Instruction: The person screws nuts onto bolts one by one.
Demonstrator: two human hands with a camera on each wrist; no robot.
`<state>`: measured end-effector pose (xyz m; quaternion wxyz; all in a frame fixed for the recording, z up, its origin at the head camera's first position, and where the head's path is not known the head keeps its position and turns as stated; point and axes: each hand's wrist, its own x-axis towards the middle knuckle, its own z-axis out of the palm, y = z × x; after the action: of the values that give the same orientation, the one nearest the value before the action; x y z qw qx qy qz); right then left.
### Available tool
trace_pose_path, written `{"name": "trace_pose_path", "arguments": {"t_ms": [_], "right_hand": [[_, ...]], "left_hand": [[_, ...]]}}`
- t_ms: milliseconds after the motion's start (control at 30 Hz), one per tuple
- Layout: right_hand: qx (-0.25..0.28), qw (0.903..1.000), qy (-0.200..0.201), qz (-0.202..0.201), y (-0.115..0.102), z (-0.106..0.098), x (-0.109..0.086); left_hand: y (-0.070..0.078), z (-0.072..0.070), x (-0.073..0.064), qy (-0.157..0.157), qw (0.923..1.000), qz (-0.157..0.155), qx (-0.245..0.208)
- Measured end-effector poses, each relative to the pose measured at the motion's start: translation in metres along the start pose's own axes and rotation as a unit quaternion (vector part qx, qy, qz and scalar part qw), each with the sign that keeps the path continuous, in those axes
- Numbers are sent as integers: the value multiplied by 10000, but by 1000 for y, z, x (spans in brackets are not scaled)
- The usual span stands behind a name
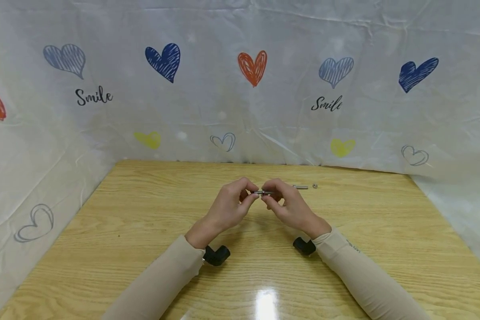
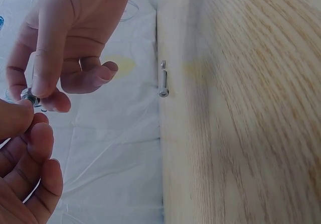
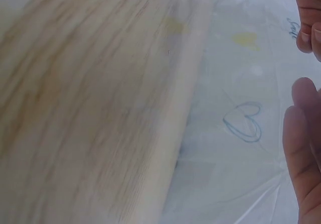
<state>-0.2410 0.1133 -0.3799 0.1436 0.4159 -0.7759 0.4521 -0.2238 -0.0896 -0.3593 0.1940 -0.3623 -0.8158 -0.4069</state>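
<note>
Silver and slim, what appeared to be a bolt (image 1: 268,193) was pinched by both left hand (image 1: 230,202) and right hand (image 1: 291,203) above the table (image 1: 144,213), near a screw (image 1: 302,187) and nut (image 1: 315,186).

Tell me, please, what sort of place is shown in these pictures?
Probably an improvised indoor workspace: there is a wood-grain tabletop, heart-printed white sheeting behind it and at its sides, and a loose bolt and nut near the right hand.
</note>
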Motion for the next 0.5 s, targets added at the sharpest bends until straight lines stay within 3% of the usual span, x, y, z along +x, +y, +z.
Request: {"name": "trace_pose_path", "arguments": {"t_ms": [500], "right_hand": [[-135, 9998, -44, 170, -1, -1, 0]], "left_hand": [[1, 0, 1, -5, 10000, -81, -59]]}}
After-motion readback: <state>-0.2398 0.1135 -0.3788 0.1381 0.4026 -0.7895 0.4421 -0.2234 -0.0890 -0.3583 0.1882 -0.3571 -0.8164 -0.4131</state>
